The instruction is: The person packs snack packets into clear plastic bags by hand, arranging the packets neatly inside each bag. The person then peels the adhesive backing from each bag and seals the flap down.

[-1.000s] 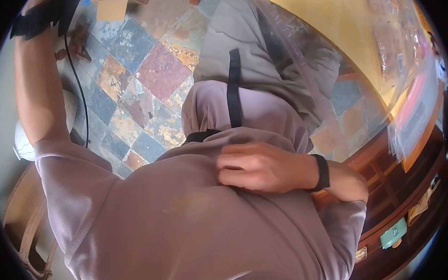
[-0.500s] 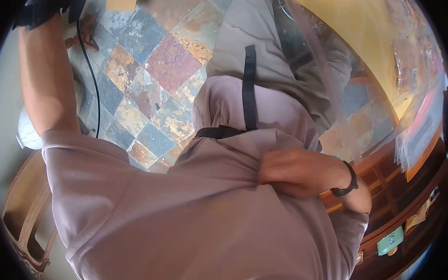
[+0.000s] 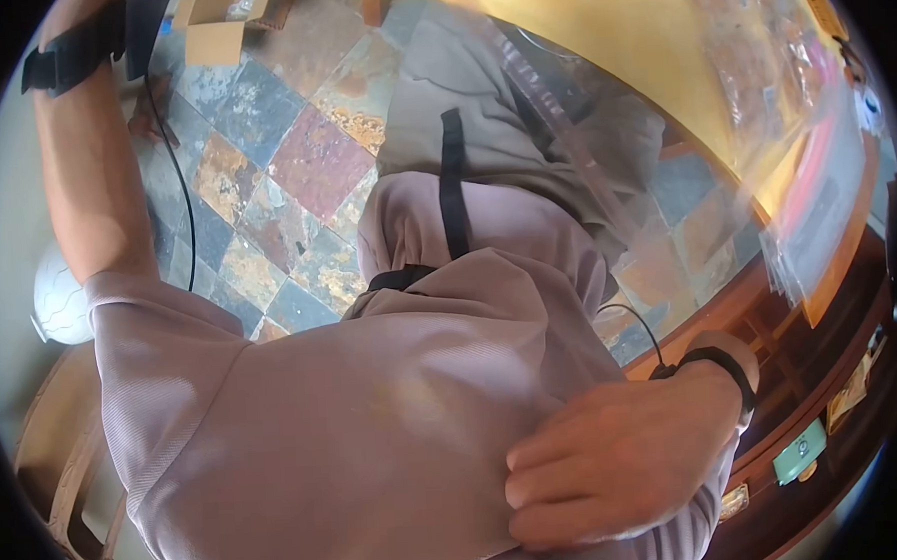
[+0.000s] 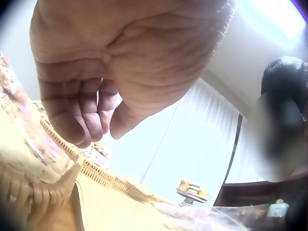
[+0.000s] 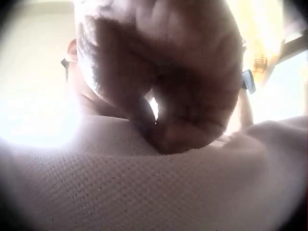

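A mauve shirt point(image 3: 355, 434) fills the lower half of the head view. My right hand point(image 3: 617, 463) is on the shirt's lower right part, with curled fingers against the cloth. Close up in the right wrist view, its thumb and fingers meet at the knit fabric point(image 5: 120, 178) and pinch it. My left arm reaches up along the left edge of the head view, and its hand is out of that picture. In the left wrist view my left hand point(image 4: 130, 62) hangs with loosely bent fingers and nothing in them, above a yellow surface point(image 4: 110, 207).
Multicoloured stone tiles point(image 3: 323, 155) cover the floor. Upper right, clear plastic point(image 3: 779, 55) lies over a yellow sheet point(image 3: 618, 32). A dark wooden shelf point(image 3: 773, 366) holds a green box point(image 3: 799, 452). A black cable point(image 3: 187, 211) hangs by the left arm; a carved chair point(image 3: 61, 467) is lower left.
My right hand has gone from the middle of the shirt to its lower right, after drawing the cloth into folds. The left arm stays raised. The head view has shifted slightly.
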Tool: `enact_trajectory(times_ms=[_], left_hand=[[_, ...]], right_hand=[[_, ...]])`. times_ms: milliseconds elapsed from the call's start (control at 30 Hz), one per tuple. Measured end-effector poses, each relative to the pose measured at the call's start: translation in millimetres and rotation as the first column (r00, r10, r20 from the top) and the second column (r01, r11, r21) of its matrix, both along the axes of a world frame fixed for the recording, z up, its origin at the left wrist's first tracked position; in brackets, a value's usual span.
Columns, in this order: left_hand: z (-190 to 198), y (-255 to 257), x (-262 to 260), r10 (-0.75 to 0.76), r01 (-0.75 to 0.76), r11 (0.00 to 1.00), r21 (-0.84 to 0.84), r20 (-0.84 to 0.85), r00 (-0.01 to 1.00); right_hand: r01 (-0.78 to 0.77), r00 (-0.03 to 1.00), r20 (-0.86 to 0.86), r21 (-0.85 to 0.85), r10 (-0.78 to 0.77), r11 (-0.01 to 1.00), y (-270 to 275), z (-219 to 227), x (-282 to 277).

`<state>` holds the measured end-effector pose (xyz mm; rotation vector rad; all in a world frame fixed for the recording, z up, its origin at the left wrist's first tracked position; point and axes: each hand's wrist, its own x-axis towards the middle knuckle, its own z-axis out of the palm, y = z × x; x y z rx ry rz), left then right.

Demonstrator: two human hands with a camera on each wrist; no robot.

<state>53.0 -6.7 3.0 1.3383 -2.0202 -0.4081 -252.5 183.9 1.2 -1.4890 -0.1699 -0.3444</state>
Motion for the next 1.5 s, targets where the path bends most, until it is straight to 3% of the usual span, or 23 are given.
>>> enact_trajectory(times_ms=[67,133,333,400,433,667,1067,1167,1200,1267,1333,1367,1400,1500], left_hand=[[-4,-2,-1,-0.012,0.014,1.0,0.012,-0.14,0.99],[1,5,-6,-0.043,0.052,0.998,0.043,-0.18,0.983],[-1,5,-10,-0.072,0.094,0.992,0.082,-0.243,0.967],[-2,-8,5,-0.009,0.114,0.968,0.224,-0.423,0.906],[-4,-11,13,-0.025,0.096,0.976,0.196,-0.338,0.941],[0,-10,13,-0.005,0.039,0.989,0.141,-0.236,0.972],[10,-6,12,-0.018,0.038,0.994,0.105,-0.185,0.983],[1,-14,27,-0.095,0.125,0.987,0.096,-0.269,0.959],[1,-19,38,-0.077,0.103,0.986,0.132,-0.187,0.979],[5,-3,20,0.029,0.023,0.981,0.195,-0.262,0.965],[-34,-70,101,0.03,0.027,0.974,0.225,-0.249,0.968],[-5,-49,56,0.011,0.054,0.964,0.26,-0.244,0.97],[8,1,11,0.123,-0.12,0.992,0.05,-0.06,0.991],[7,-13,14,0.27,-0.269,0.959,0.086,0.004,0.963]], right_hand=[[-0.047,0.999,-0.008,-0.074,0.047,0.996,-5,1,-4],[0.244,0.965,0.08,0.087,-0.251,0.966,-7,-3,-6],[0.352,0.935,0.031,0.035,-0.354,0.935,-7,-6,-16],[0.413,0.911,-0.026,0.018,-0.412,0.911,-1,-4,-29],[0.435,0.899,-0.058,0.012,-0.434,0.9,2,-2,-36],[0.413,0.907,-0.093,0.007,-0.411,0.911,-6,-13,-41],[0.423,0.898,-0.118,-0.026,-0.423,0.906,-11,-14,-50],[0.397,0.909,-0.105,-0.075,-0.404,0.915,-23,10,-46],[0.373,0.92,-0.09,-0.088,-0.381,0.923,-35,-7,-50],[0.316,0.945,-0.064,-0.074,-0.321,0.946,-46,-12,-46],[0.271,0.962,-0.026,-0.069,-0.273,0.96,-56,-15,-42],[0.248,0.969,-0.001,-0.067,-0.248,0.967,-61,-17,-39],[0.224,0.975,0.03,-0.07,-0.222,0.972,-67,-19,-35],[0.168,0.981,0.113,-0.055,-0.161,0.984,-76,-28,-26]])
